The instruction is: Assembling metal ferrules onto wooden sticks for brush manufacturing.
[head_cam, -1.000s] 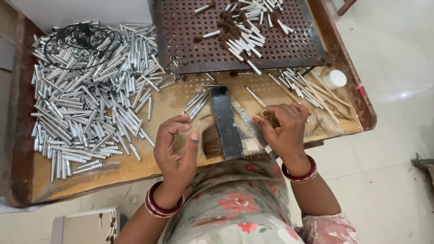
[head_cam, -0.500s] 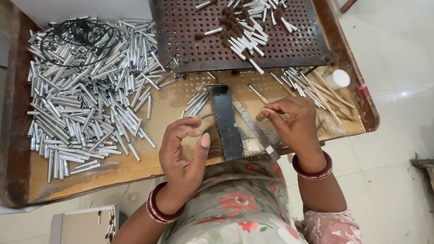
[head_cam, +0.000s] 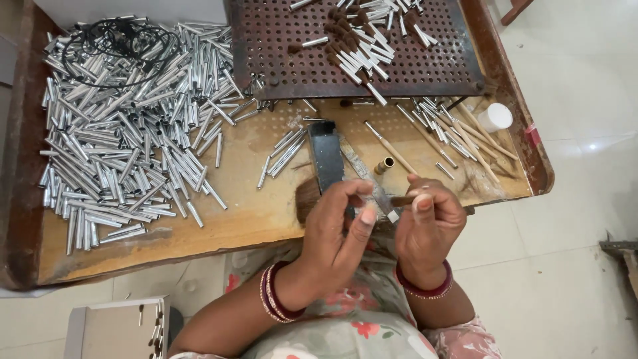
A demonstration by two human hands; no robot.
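Silver metal tubes (head_cam: 126, 126) are heaped across the left of the wooden table (head_cam: 252, 219), with a black cable (head_cam: 106, 43) lying on top of the pile. Near the front edge, the right hand (head_cam: 428, 223) is held with its grip pinched together on a small brown tuft (head_cam: 403, 200). The left hand (head_cam: 342, 229) is raised just beside it, fingers curled and thumb apart, nothing clamped. Between and beyond the hands, a dark flat block (head_cam: 327, 156) and a metal strip (head_cam: 369, 176) are laid on the table. A rusty perforated tray (head_cam: 279, 60) with finished pieces is set at the back, and a white cap (head_cam: 496, 117) is seen at the right.
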